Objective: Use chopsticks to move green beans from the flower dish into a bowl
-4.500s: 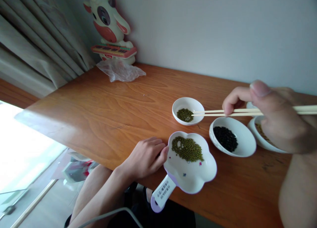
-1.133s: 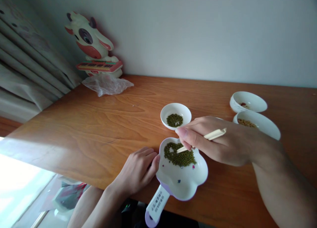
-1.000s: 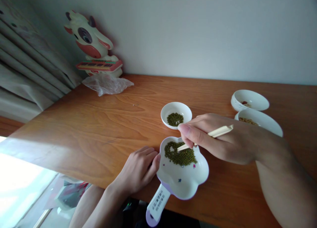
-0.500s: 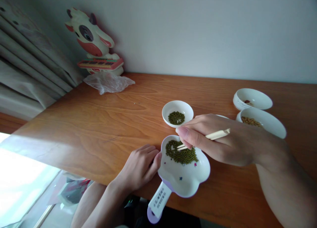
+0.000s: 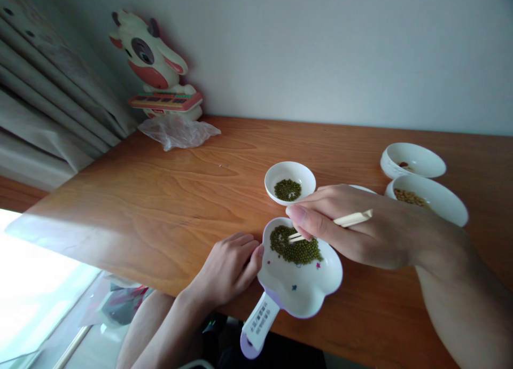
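My right hand (image 5: 356, 225) is closed round a pair of pale chopsticks (image 5: 352, 218). Their tips reach into a heap of green mung beans (image 5: 298, 249) in a white flower-shaped dish (image 5: 304, 297) with a purple rim and a labelled handle. Whether a bean sits between the tips is too small to tell. On the table left of the dish rests my left hand (image 5: 232, 265), its fingers curled together and its thumb and fingertip at the rim. Just behind the dish stands a small white bowl (image 5: 272, 179) holding more mung beans, partly covered by my right hand.
At the right stand a white bowl (image 5: 449, 198) with tan beans or nuts and another bowl (image 5: 425, 161) with a few reddish-brown pieces. Another white rim (image 5: 363, 188) shows behind my right hand. A cow toy piano (image 5: 164, 75) and a clear plastic bag (image 5: 178, 133) are at the back left.
The whole view has shifted slightly, moving the table things a little to the right. The chopstick tips stay among the beans, and both hands keep nearly the same pose.
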The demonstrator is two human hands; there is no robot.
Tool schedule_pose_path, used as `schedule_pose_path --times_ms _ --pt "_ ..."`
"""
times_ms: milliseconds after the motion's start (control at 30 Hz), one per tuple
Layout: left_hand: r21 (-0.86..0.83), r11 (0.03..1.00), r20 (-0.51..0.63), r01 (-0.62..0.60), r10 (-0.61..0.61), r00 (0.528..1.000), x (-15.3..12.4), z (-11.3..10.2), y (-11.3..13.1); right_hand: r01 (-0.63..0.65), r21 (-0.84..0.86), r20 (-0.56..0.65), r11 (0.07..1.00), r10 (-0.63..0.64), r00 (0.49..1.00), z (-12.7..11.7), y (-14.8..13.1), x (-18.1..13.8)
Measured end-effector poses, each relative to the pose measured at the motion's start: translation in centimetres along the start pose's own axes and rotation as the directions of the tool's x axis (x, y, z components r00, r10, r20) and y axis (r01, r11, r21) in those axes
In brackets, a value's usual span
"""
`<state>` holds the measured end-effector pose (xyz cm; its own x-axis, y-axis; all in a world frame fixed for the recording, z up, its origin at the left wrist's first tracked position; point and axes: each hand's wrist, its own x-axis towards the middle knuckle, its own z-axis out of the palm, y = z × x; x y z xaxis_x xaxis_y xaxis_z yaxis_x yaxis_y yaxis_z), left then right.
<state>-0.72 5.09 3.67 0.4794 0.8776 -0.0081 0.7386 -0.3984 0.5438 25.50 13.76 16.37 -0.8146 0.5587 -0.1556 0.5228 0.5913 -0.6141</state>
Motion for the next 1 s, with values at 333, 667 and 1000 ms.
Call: schedule_pose_path --times_ms 333,667,1000 --pt "0.01 1.0 -0.011 -0.007 0.007 1.0 0.1 -0.1 0.1 0.011 -0.004 -0.003 1.0 -0.011 1.0 0.0 -0.2 0.1" --pt "0.003 1.0 -0.005 -0.007 0.007 1.0 0.1 0.0 0.2 0.027 0.04 -0.026 0.999 -0.026 0.999 0.1 -0.3 0.3" --pt "-0.016 1.0 0.015 0.011 -0.011 1.0 0.0 -0.2 0.3 0.053 0.097 -0.388 0.994 -0.011 0.921 -2.8 -0.4 -1.9"
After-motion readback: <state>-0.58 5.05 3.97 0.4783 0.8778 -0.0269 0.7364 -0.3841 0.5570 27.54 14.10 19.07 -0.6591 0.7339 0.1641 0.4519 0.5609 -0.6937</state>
